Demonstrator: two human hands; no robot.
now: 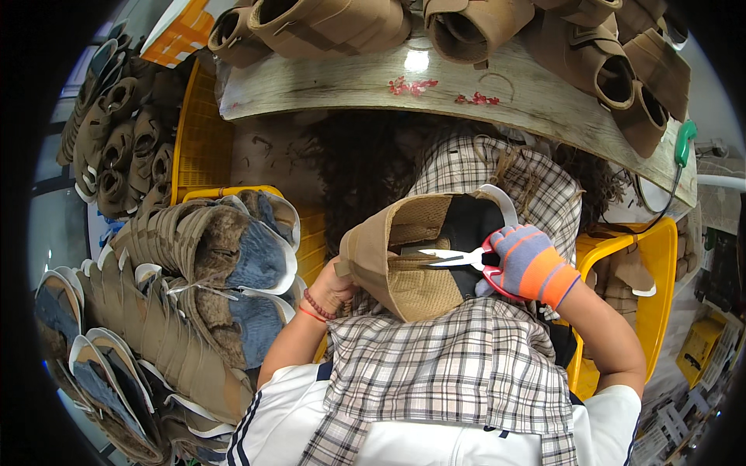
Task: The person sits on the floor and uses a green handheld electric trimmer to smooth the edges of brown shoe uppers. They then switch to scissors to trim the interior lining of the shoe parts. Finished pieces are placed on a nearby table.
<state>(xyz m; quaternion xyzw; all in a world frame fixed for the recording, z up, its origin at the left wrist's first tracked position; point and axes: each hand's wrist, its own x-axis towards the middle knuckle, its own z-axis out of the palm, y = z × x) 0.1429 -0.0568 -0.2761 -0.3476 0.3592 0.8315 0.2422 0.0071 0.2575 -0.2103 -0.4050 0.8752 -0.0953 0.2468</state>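
Observation:
Over my lap lies a brown shoe upper [365, 241] with a tan mesh lining, a dark inside and a white curved edge. My left hand [335, 287], bare with a beaded bracelet, is closed round its left side; most of those fingers are hidden behind the fabric. On the other side my right hand [531, 262], in a grey and orange glove, grips red-handled scissors [458, 258]. Their blades reach into the opening of the upper, slightly apart, close to the lining's seam.
Brown shoe uppers [334, 27] stand along the table [326, 85] ahead. Stacked uppers with blue and fur linings [260, 256] pile up at the left by a yellow crate [203, 147]. Another yellow crate [660, 287] stands at the right, below a green-handled tool [684, 142] on a cord.

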